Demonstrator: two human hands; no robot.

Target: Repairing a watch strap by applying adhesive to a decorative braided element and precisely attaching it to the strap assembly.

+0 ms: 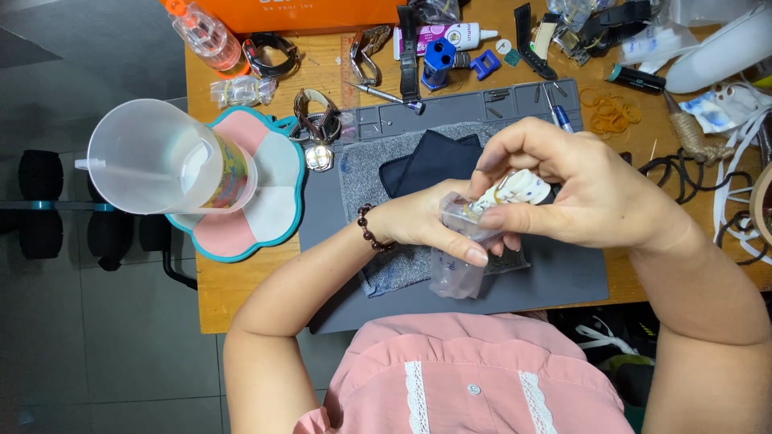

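Both hands meet over the middle of the grey work mat (563, 281). Right hand (591, 193) fingers curled narrow, pinching a small white watch-like piece (523, 189) from above, held at the mouth of a clear plastic bag (458, 257), apparently so the two line up. Left hand (422, 221) closed on the bag, thumb pressed along its side, holding the top steady; bag's lower end hangs free above a grey cloth (366, 173). Bead bracelet (368, 229) on left wrist. Dark blue cloth (430, 161) lies on the grey one, just behind the hands. Farther left, a clear plastic jug (153, 157) sits on a pink coaster (265, 209). Watches, straps and small tools crowd the table's back edge, within reach.
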